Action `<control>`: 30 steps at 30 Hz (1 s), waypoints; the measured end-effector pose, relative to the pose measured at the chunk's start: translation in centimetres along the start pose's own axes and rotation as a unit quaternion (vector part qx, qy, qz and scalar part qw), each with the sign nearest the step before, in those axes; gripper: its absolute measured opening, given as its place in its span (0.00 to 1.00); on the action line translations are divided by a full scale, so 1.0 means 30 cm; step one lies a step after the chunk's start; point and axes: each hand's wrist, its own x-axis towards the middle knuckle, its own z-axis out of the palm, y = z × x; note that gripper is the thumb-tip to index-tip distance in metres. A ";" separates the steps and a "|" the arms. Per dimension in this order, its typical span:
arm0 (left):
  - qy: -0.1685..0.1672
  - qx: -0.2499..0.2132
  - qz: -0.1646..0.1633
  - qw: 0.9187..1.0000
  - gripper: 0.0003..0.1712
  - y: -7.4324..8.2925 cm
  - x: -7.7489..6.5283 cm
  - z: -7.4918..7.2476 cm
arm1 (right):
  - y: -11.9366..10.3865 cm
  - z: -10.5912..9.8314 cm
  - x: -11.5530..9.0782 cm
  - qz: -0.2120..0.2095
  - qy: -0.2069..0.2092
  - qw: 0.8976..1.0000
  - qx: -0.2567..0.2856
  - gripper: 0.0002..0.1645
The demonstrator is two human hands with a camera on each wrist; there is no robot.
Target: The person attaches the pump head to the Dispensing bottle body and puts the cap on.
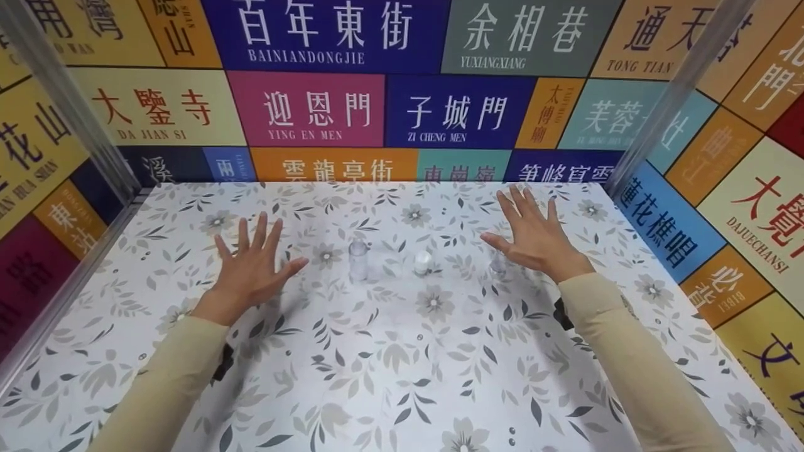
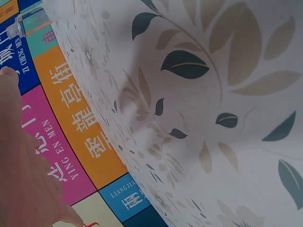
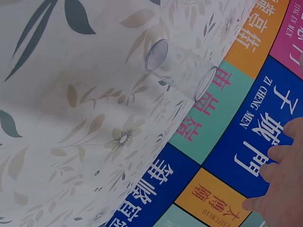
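Note:
My left hand (image 1: 248, 270) is held over the left part of the flowered table, fingers spread and nothing in it. To its right a small clear bottle (image 1: 358, 260) stands upright; the same bottle (image 2: 33, 21) shows at the top left corner of the left wrist view. A small whitish, glossy object (image 1: 423, 262) sits in the middle. My right hand (image 1: 537, 242) also has spread fingers and holds nothing. Just below its thumb in the head view is a clear cup (image 1: 498, 262), seen as a transparent cylinder (image 3: 182, 71) in the right wrist view.
The white table (image 1: 389, 389) has a leaf and flower print. Behind it rises a wall of colored panels (image 1: 308, 110) with Chinese lettering. Clear upright posts stand at the left (image 1: 81, 100) and right (image 1: 666, 94) back corners.

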 end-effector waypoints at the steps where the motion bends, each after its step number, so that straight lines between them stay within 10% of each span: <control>1: 0.000 -0.001 0.002 1.000 0.57 0.002 0.000 0.002 | -0.003 0.001 0.000 -0.003 0.003 1.000 0.002 0.57; 30: -0.010 -0.086 0.016 0.996 0.57 0.095 -0.024 0.065 | -0.091 0.054 -0.014 -0.060 0.036 0.997 0.019 0.53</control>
